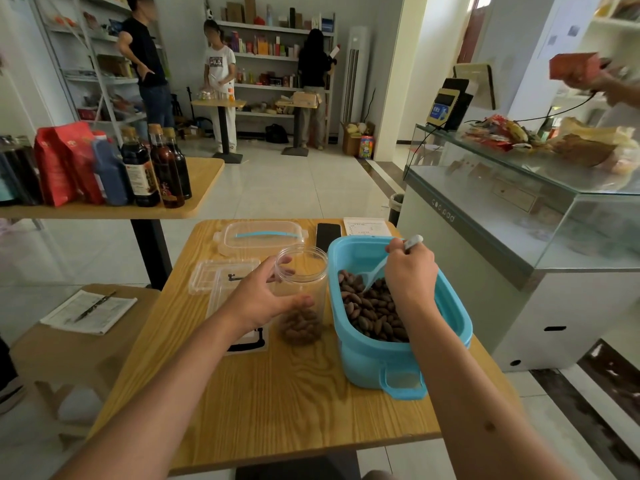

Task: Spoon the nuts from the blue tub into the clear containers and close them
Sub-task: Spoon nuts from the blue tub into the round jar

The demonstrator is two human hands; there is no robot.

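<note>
Two hands work: left (pixel 265 299) curled round the jar (pixel 302 292), right (pixel 410 271) gripping the spoon (pixel 381 268).

My left hand (pixel 266 299) grips the clear jar (pixel 302 292), thumb in front, fingers round the back; a layer of nuts lies in its bottom. Just to its right stands the blue tub (pixel 398 358), with brown nuts (pixel 372 311) in it. My right hand (pixel 410 271) holds the pale spoon (pixel 377 271), its bowl down among them. Behind the jar on the wooden table (pixel 277 393) lie a clear lid (pixel 259 237), a phone (pixel 328 236) and flat clear trays (pixel 221 275)
</note>
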